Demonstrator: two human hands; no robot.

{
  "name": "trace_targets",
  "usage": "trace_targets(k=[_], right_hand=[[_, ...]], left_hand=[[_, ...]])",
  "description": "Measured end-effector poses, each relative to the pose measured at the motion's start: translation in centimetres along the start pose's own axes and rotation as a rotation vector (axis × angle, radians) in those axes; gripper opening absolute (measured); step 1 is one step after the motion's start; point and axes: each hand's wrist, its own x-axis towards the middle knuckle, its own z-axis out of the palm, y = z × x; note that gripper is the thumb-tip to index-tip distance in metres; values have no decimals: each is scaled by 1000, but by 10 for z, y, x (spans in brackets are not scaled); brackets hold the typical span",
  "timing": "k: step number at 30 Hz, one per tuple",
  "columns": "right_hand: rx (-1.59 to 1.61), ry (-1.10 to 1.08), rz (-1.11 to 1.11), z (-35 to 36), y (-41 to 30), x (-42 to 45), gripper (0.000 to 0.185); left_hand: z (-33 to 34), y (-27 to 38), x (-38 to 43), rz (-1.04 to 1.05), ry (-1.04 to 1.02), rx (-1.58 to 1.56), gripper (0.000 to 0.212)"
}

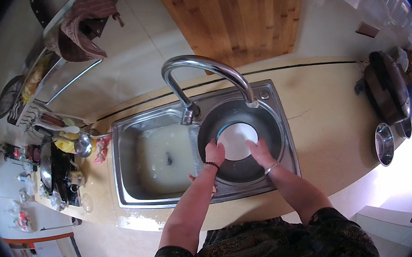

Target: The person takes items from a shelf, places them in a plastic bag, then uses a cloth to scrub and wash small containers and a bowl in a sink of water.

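Both my hands are over the round right basin (272, 148) of a double steel sink. My left hand (215, 153) grips the left edge of a round white dish (237, 140), which has a blue-green rim at its upper left. At its right edge, my right hand (260, 152) holds the dish too, thumb on the white surface. Above the basin curves a chrome faucet (208, 62). Cloudy water (166, 147) stands in the rectangular left basin, with a dark spot near its middle. Part of a reddish item shows beside my left forearm, too hidden to name.
A bamboo cutting board (239, 16) leans on the wall behind the faucet. At the right stand a steel bowl (384, 144) and a dark pan (384, 87). Utensils with a ladle (83, 146) hang at the left, below a brown towel (79, 32). A wok (47, 167) sits farther left.
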Motion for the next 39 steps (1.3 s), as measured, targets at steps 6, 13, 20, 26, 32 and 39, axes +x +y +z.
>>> trace_targets(k=[6, 13, 20, 26, 32, 39], right_hand=[[448, 11, -211, -16, -13, -18, 51], [-493, -70, -114, -39, -31, -25, 55], [-777, -114, -195, 34, -2, -31, 49], [320, -460, 157, 29, 76, 19, 47], [740, -408, 521, -6, -11, -24, 43], [564, -94, -25, 1, 38, -12, 37]], left_hand=[[-20, 32, -15, -498, -534, -427, 39], [-21, -1, -29, -80, -290, 399, 35], [-34, 34, -50, -36, -356, 584, 20], [11, 1, -34, 269, -417, 678, 14], [55, 30, -24, 472, -212, 709, 23], [17, 18, -27, 536, -224, 801, 30]])
